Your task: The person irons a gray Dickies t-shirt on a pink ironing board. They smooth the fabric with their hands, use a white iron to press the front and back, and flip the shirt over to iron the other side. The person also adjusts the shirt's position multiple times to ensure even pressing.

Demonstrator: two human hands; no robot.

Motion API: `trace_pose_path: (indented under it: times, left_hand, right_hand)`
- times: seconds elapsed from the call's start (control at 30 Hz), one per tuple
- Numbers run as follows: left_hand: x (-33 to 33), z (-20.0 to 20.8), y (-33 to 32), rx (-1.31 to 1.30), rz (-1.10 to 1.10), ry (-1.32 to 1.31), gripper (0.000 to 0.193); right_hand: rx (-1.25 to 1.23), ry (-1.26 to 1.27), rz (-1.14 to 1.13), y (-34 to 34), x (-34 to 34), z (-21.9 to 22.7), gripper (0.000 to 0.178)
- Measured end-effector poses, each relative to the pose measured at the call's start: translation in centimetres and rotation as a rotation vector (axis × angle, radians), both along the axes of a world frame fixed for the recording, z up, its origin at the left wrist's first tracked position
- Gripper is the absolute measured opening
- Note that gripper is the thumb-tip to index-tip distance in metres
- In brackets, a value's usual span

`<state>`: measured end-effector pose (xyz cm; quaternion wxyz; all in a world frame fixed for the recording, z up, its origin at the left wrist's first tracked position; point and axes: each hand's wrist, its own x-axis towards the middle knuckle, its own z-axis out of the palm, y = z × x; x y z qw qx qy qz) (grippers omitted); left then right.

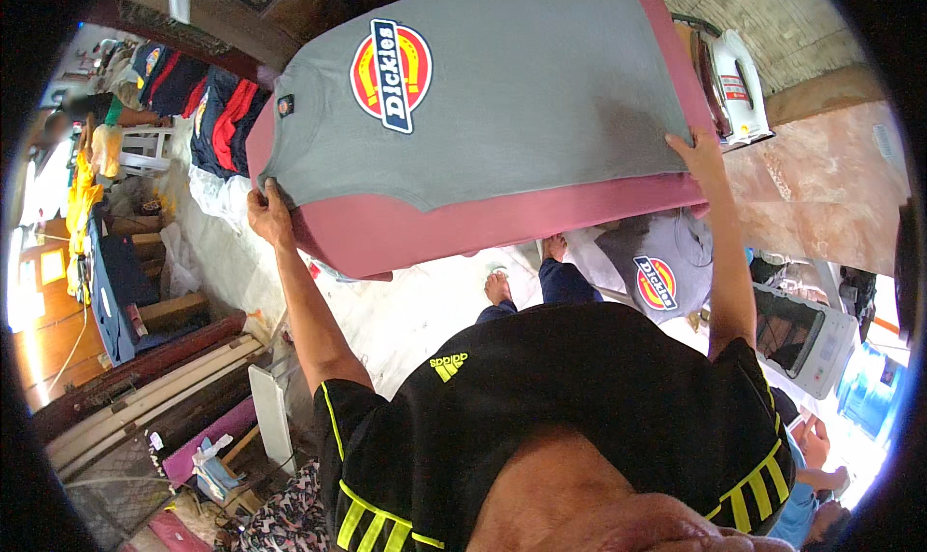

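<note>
A grey shirt (521,98) lies spread over a dusty-red padded ironing board (386,231), with a round red and yellow printed emblem facing up. My left hand (271,216) pinches the shirt's near edge at the left, by the neck and shoulder end. At the opposite end, my right hand (703,163) grips the near corner by the hem, thumb on top of the cloth. A darker patch shows on the grey fabric close to the right hand. Just beyond that hand a white iron (740,88) rests at the board's right end.
Stacked dark and red folded garments (222,117) are at the far left. Another grey shirt (659,267) with the same emblem lies below the board on the right. A white box-shaped appliance (806,339) and a blue water jug (869,393) stand right; another person (816,475) is at lower right.
</note>
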<state>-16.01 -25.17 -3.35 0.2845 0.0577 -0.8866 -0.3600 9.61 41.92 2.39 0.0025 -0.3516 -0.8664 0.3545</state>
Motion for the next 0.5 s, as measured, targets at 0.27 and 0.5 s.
trace_pose_path:
  times: [0.27, 0.5]
  left_hand:
    - [1.0, 3.7, -3.5, 0.51, -0.26, -0.204, 0.022]
    - [6.4, 5.2, -4.6, 0.552, -0.225, -0.174, 0.019]
  right_hand:
    - [-0.405, 0.089, -0.148, 1.1, 0.6, 6.0, 0.058]
    - [-0.466, 0.174, 0.03, 0.8, 6.6, 9.9, 0.037]
